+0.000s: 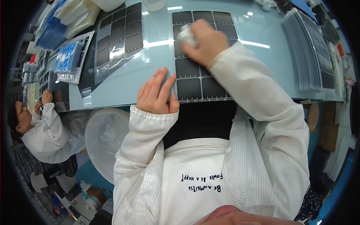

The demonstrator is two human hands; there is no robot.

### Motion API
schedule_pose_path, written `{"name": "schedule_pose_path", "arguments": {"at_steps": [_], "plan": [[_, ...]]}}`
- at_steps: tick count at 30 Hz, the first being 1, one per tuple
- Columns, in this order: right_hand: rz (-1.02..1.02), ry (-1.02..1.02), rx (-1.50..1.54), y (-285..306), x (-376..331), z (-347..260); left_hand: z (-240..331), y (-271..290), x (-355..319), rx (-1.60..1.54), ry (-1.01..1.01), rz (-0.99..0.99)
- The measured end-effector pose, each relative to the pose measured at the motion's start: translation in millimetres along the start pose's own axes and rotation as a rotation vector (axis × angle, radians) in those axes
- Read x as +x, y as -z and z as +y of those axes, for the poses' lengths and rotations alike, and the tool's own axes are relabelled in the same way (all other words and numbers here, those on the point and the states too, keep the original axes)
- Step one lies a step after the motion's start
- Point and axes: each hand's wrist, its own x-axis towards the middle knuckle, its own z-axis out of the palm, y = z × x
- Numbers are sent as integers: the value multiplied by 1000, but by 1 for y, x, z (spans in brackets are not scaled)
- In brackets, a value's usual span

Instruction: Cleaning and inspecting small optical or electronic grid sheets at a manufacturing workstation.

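Striped sleeves frame the work: left hand [156,94] lies flat, released, pinning the sheet of dark squares [198,56] on the table [262,60] while right hand [204,42], grasping a white wipe [186,34], seemingly cleans, next needing untouched squares.

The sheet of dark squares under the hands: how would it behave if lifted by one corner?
The sheet of dark squares looks thin and lies flat on the glossy table, so it would probably flex. The left hand pins its edge while the right hand presses a white wad, suggesting it slides easily.
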Motion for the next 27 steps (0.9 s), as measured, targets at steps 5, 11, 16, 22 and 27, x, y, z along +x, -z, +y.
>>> {"name": "schedule_pose_path", "arguments": {"at_steps": [5, 11, 16, 22, 27], "plan": [[-218, 113, 6, -1, 0, -36, 1, 2, -2, -5, 15, -19], [95, -133, -11, 44, -17, 70, 1, 1, -2, -6, 1, 11], [138, -227, -64, 58, -35, 65, 0, 1, -2, 12, -18, 15], [-112, 42, 50, 8, -38, -44, 2, 1, -2, 10, -16, 9], [-174, 64, 45, 18, -30, -35, 2, 3, -2, -19, -3, 7]]}}
